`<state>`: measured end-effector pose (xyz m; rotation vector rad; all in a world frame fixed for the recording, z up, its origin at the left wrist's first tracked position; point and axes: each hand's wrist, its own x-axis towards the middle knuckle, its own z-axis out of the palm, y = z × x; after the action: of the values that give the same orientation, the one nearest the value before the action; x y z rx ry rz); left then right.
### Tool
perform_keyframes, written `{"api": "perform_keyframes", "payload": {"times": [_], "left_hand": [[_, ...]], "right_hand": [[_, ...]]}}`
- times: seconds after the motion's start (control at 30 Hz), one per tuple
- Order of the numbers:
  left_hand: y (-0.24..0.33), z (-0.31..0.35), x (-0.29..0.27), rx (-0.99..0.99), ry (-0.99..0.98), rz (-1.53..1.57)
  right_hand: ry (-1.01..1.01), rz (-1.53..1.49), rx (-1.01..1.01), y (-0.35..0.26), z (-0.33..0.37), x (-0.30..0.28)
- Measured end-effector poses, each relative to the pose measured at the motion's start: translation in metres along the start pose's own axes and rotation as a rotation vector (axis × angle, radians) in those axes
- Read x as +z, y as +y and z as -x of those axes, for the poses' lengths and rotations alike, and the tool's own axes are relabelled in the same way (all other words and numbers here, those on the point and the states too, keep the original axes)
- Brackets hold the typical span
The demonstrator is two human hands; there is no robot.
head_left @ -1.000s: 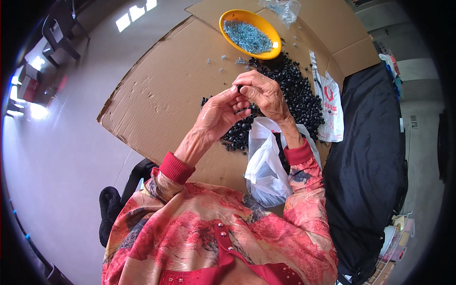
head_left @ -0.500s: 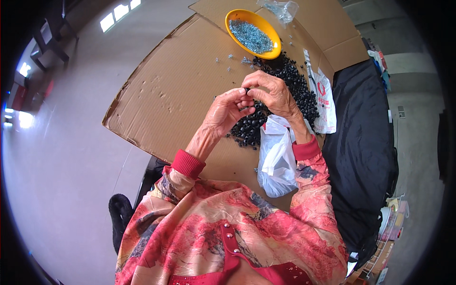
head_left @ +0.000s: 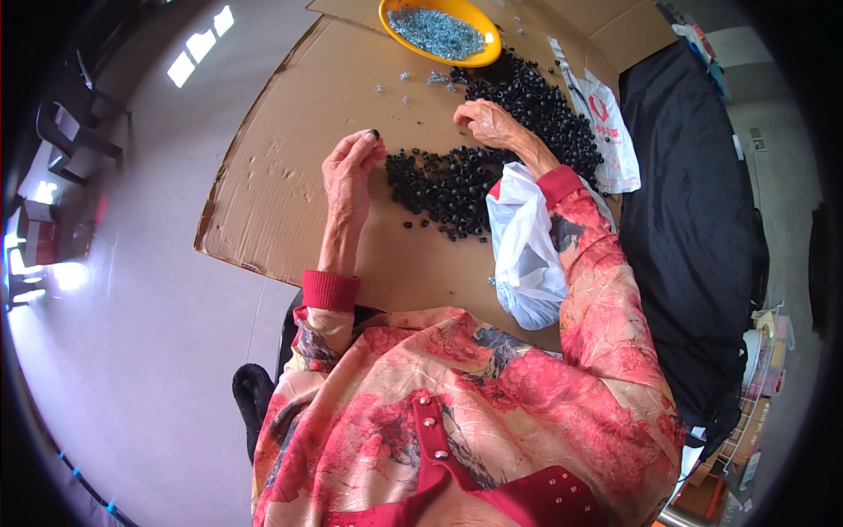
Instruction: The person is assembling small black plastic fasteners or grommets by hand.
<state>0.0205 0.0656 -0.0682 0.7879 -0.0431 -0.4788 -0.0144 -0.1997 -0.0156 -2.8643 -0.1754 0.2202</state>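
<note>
Between the thumb and fingertips of my left hand (head_left: 349, 176) is a small black round part (head_left: 374, 133), raised above the cardboard sheet (head_left: 263, 167). My right hand (head_left: 497, 128) is farther right, its fingers curled down and drawn together over the cardboard. Whatever its fingertips may hold is too small to make out. Both hands border a wide pile of small black round parts (head_left: 452, 180), which spreads under and beyond my right wrist. A few loose silvery metal pieces (head_left: 437, 78) lie beyond my right hand.
At the far side stands a yellow bowl (head_left: 489, 53) of small silvery metal pieces. A white plastic bag (head_left: 527, 255) sits under my right forearm. Another flat white bag (head_left: 613, 132) lies to the right. Black fabric (head_left: 685, 237) covers something along the right side.
My hands were together at one small black part. They have separated: the left has moved left with a black part, the right up and slightly left. The whole view has shifted a little.
</note>
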Motion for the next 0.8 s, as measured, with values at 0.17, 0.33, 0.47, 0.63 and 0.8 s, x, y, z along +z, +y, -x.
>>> {"api": "perform_keyframes", "payload": {"times": [0.17, 0.33, 0.47, 0.63, 0.8], "left_hand": [[-0.003, 0.005, -0.001, 0.042, -0.013, -0.016], [-0.004, 0.007, -0.002, 0.047, -0.046, -0.165], [-0.008, 0.009, 0.003, 0.112, -0.042, -0.384], [-0.013, 0.011, 0.005, 0.169, 0.001, -0.536], [-0.018, 0.010, 0.004, 0.205, -0.003, -0.560]], "right_hand": [[0.081, -0.190, 0.007, 0.008, 0.006, 0.001], [0.079, -0.327, -0.003, 0.018, 0.011, 0.005], [0.151, -0.164, -0.082, 0.021, 0.009, 0.011], [0.148, -0.157, -0.033, 0.019, 0.008, 0.016], [0.074, -0.151, 0.043, 0.012, 0.015, 0.014]]}}
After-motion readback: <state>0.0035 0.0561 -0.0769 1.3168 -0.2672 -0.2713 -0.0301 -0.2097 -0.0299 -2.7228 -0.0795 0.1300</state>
